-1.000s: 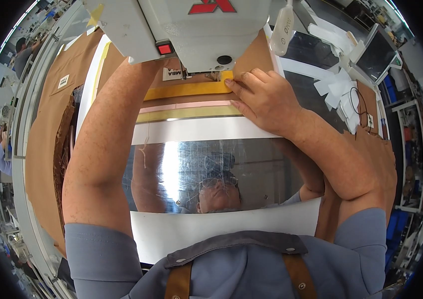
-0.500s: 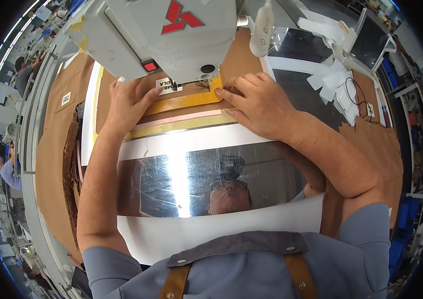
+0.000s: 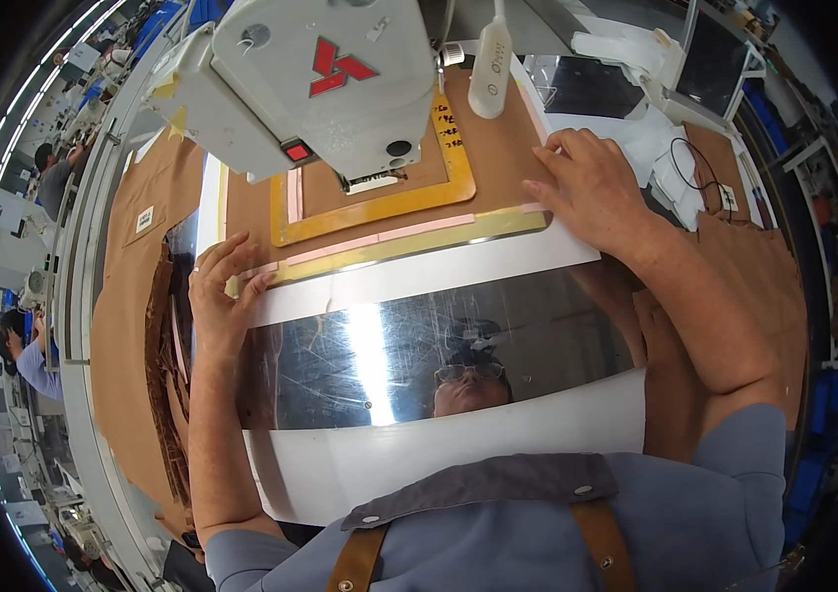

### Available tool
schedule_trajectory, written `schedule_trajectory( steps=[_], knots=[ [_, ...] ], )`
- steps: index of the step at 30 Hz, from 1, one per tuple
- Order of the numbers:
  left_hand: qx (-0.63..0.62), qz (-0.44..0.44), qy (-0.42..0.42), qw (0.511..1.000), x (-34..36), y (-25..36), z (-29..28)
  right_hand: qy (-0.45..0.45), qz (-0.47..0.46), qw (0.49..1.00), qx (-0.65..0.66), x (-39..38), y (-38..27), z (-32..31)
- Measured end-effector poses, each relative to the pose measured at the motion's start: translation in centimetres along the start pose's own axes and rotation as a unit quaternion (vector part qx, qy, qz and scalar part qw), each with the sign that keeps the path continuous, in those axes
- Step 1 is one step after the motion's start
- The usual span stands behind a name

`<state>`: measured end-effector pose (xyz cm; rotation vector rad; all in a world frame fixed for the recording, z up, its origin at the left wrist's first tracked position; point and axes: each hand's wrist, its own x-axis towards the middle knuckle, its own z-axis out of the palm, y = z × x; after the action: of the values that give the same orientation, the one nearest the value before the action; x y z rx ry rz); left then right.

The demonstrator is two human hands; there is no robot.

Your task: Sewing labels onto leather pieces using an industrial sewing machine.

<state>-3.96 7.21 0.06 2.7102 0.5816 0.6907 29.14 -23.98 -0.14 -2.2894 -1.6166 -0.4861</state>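
Under the sewing machine head (image 3: 325, 94) lies a brown fabric or leather piece (image 3: 506, 163) with a yellow frame (image 3: 373, 214) flat on it. A white label (image 3: 377, 182) shows inside the frame, partly hidden by the head. Along the piece's near edge runs a yellow strip (image 3: 370, 252) with pink strips (image 3: 427, 230) on it. My left hand (image 3: 220, 296) rests at the left end of that edge, fingers apart. At the right end, my right hand (image 3: 592, 192) touches the brown piece, thumb and fingers apart. Neither hand holds anything visible.
A shiny metal plate (image 3: 419, 355) on white sheeting (image 3: 478, 429) lies between my arms. More brown material (image 3: 133, 326) hangs at the left. On the right are white scraps (image 3: 671, 183), a black cable (image 3: 700, 163) and a screen (image 3: 710, 59). A white bottle-shaped item (image 3: 490, 79) hangs beside the head.
Both hands have left the yellow frame and moved apart to the ends of the near edge. More of the frame shows beyond the machine head. The whole view has shifted slightly.
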Motion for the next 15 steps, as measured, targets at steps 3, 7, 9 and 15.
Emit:
schedule_trajectory(
  steps=[3, 7, 9, 15],
  knots=[
    [-0.042, -0.012, 0.002, 0.999, 0.7, 1.2, 0.6, -0.004, 0.049, 0.998, -0.047, -0.8, 1.1, -0.5],
    [-0.037, 0.012, -0.024, 0.999, 1.7, 3.1, 2.1, -0.046, 0.113, 0.989, -0.079, -2.0, 2.9, -1.0],
    [-0.031, 0.030, -0.027, 0.999, 2.5, 3.7, 3.2, -0.050, 0.134, 0.986, -0.086, -2.6, 3.8, -0.9],
    [-0.015, 0.095, -0.033, 0.995, 4.4, 4.0, 5.7, -0.035, 0.158, 0.984, -0.078, -3.7, 6.1, -1.2]
  ],
)
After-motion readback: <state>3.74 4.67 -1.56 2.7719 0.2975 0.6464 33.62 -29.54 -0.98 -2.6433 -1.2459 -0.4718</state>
